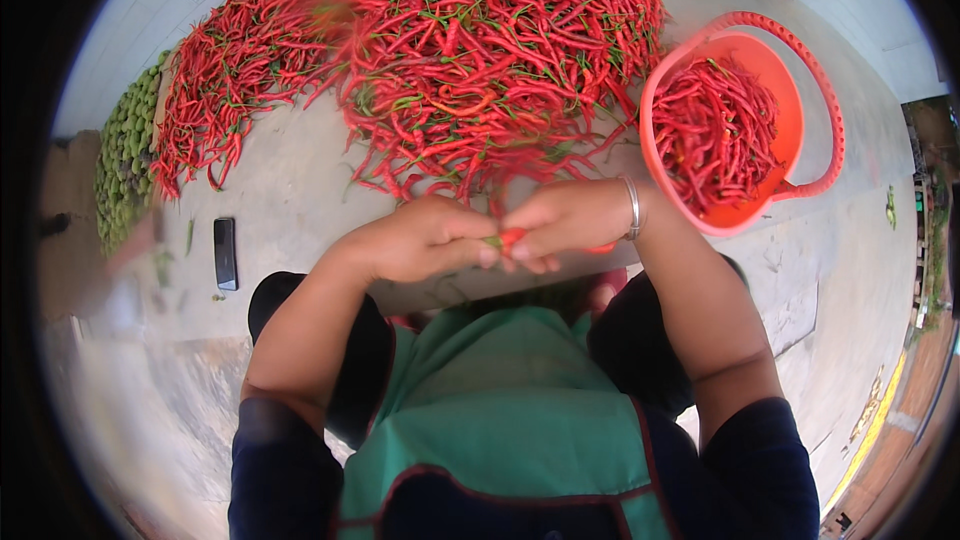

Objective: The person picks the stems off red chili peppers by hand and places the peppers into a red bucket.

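Note:
My two hands meet in front of me, just this side of a large heap of red chili peppers (480, 50). My left hand (435, 238) is closed, thumb and fingers pinching the green stem end of a red chili pepper (511, 238). Around the red body of that same pepper my right hand (570, 220) is closed, with a bracelet at its wrist. A red tip shows below the right palm. To the right stands an orange-red basket (790, 90) with a raised handle, partly filled with red chili peppers (720, 130). Some peppers near my fingers are blurred.
A black phone (226, 254) lies on the grey concrete floor (290, 165) at left. Beyond it, a pile of green produce (128, 145) sits along the far-left side. My knees and green apron (500, 370) are below my hands. One small green piece (891, 208) lies far right.

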`<state>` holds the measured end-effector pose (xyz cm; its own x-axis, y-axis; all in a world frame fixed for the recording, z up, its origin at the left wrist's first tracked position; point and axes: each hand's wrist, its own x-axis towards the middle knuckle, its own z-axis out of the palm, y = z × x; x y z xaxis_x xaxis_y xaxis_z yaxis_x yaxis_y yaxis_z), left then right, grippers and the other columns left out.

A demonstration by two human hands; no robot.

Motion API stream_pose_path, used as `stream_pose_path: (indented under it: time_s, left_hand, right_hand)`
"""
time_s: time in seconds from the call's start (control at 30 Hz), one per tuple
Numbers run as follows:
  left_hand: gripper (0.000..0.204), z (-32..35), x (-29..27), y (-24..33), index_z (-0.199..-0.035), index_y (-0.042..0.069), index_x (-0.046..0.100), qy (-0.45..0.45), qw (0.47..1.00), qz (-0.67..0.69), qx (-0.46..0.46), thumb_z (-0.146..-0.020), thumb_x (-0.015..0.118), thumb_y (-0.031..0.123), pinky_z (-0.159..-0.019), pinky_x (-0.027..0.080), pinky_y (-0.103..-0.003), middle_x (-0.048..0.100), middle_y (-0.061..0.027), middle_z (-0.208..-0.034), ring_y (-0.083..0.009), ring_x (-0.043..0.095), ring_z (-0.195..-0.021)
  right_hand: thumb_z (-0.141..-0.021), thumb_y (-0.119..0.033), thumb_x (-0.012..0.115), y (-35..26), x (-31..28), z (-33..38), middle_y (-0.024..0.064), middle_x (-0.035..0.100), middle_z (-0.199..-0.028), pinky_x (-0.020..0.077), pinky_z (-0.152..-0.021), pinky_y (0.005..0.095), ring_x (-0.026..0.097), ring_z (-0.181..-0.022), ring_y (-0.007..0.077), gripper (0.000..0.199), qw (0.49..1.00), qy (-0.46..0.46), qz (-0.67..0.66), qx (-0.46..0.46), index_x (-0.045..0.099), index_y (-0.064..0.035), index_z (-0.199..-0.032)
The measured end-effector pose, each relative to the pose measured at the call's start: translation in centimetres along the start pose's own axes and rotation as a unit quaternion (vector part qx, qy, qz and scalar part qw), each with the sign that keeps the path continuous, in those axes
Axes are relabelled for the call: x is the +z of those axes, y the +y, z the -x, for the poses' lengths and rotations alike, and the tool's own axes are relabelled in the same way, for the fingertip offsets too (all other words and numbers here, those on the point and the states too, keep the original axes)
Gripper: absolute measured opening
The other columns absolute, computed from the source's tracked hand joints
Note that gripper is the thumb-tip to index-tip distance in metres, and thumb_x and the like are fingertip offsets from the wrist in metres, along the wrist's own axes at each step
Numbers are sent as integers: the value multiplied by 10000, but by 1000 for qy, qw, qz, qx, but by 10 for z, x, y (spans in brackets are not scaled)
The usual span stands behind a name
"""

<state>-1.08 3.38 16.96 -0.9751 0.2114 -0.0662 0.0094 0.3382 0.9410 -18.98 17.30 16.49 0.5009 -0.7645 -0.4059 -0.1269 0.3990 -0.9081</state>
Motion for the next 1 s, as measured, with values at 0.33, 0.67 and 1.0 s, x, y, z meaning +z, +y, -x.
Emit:
stream_pose_path:
  time_s: [0.33, 0.67, 1.0]
  left_hand:
    - [250, 8, -32, -48, -836, 66, 538, 422, 838, 289, -190, -951, 454, 272, -449, 202, -215, 262, 88, -552, -43, 223, -478]
    - [128, 22, -23, -67, -959, 73, 602, 399, 892, -109, -184, -853, 562, 133, -545, 405, -327, 431, -33, -618, -172, 484, -580]
    - [216, -29, 10, -40, -956, 81, 607, 308, 859, -406, -45, -745, 638, 112, -856, 393, -450, 502, -92, -1089, -283, 480, -1050]
  right_hand:
    - [-709, -290, 708, 135, -44, -125, 120, 647, -841, 469, -734, 345, 614, -785, 238, 362, 829, 540, 28, 142, 627, -42, -959]
    - [-755, -188, 678, 51, -19, -142, 60, 599, -699, 463, -517, 266, 571, -549, 99, 247, 892, 446, -64, 43, 567, -21, -899]
    - [-748, -206, 660, 35, -5, -47, 100, 647, -825, 469, -722, 329, 613, -754, 202, 322, 895, 438, 52, -62, 609, -16, -1003]
